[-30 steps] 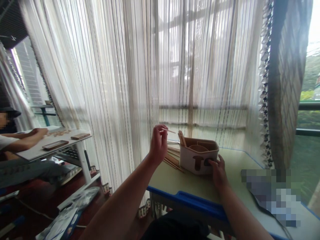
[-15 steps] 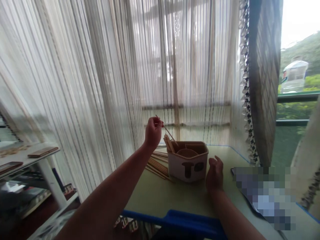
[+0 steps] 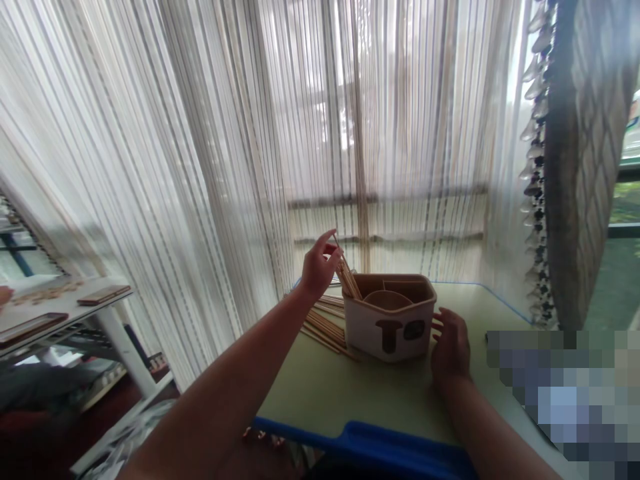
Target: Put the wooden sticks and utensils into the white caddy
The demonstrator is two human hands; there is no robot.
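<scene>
My left hand [image 3: 320,268] is at the back left of a white-and-brown container [image 3: 387,333]. Its fingers are closed on the upper end of a thin chopstick [image 3: 339,243], which slants down among other chopsticks [image 3: 351,281] standing in the container's left corner. Inside, brown dividers and a round compartment show. More chopsticks [image 3: 323,328] lie fanned on the table, left of the container. Close to the container's right side is my right hand [image 3: 451,347], fingers loosely curled and apart, holding nothing; whether its fingertips touch the wall I cannot tell.
The pale green table [image 3: 305,387] has a blue front edge [image 3: 400,447]. A blurred-out object [image 3: 555,400] lies at right. Striped curtains [image 3: 225,167] hang behind. On a white table at left are a flat brown case [image 3: 104,295] and small pieces; part of another person's hand shows at the edge.
My left hand has lowered the chopstick into the bunch in the container's corner. My right hand stays beside the container. The view has shifted, with the curtain at right now further right.
</scene>
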